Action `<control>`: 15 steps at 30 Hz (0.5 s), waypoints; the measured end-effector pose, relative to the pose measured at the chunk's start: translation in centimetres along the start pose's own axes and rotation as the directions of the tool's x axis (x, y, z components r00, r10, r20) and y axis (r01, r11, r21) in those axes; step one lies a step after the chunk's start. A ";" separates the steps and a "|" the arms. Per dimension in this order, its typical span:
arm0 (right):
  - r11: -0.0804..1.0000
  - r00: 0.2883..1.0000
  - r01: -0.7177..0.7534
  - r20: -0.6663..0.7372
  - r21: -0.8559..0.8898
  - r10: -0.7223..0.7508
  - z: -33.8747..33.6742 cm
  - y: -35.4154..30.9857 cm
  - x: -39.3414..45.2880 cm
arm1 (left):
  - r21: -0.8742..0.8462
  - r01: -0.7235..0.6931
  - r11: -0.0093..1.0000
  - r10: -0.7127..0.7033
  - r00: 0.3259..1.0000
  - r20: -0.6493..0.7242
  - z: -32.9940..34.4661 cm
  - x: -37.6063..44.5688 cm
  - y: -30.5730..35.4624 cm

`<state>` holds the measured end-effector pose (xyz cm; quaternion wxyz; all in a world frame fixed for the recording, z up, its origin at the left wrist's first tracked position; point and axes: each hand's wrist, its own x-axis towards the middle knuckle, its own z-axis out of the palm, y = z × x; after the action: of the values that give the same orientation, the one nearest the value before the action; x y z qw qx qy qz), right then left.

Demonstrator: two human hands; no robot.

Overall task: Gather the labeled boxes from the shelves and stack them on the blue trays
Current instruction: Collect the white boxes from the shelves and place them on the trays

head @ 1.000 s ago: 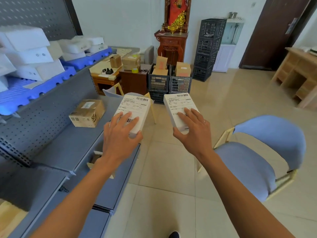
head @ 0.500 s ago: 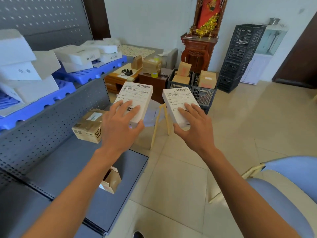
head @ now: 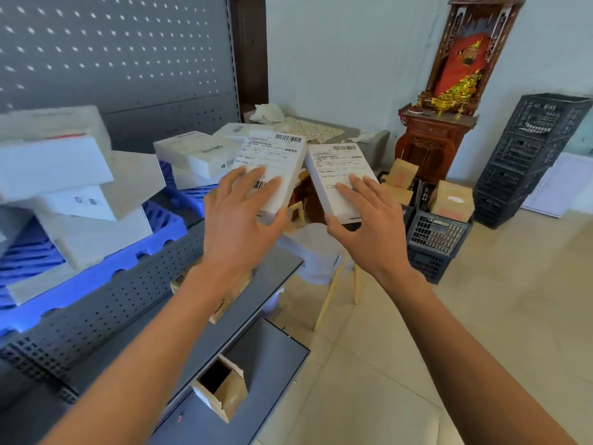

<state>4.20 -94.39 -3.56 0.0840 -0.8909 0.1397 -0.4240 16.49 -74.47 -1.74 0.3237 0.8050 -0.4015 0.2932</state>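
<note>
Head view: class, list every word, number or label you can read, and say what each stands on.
No text can be read.
Left box: label print and barcodes, too blurred.
Right box: label print and barcode, too blurred.
White box on the blue tray: dark marks, unreadable.

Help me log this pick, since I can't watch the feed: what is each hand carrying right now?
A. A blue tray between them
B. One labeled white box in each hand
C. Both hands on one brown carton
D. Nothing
B: the left hand grips one labeled white box and the right hand grips another, both held in the air.
</note>
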 end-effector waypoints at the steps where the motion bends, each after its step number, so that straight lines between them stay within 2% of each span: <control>1: 1.000 1.000 0.017 -0.007 0.012 -0.017 0.6 -0.2 1.3 | 0.004 0.006 1.000 -0.006 1.000 -0.018 -0.3 0.9 -0.4; 5: 0.995 0.997 0.071 -0.008 0.065 -0.071 3.2 -1.0 6.3 | 0.003 0.096 0.995 -0.096 0.994 -0.045 -1.4 4.4 -1.8; 11: 0.977 0.991 0.130 0.016 0.169 -0.135 6.5 -2.0 12.6 | 0.127 0.188 0.974 -0.178 0.981 -0.081 -1.7 8.4 -3.7; 15: 0.971 0.981 0.140 0.102 0.193 -0.162 8.0 -2.6 15.8 | 0.190 0.281 0.941 -0.266 0.959 -0.100 -1.4 10.1 -4.7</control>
<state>20.40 -96.77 3.65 0.1418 -0.9107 0.0261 -0.3872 25.23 -75.83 5.24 0.2920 0.8705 -0.2418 0.3139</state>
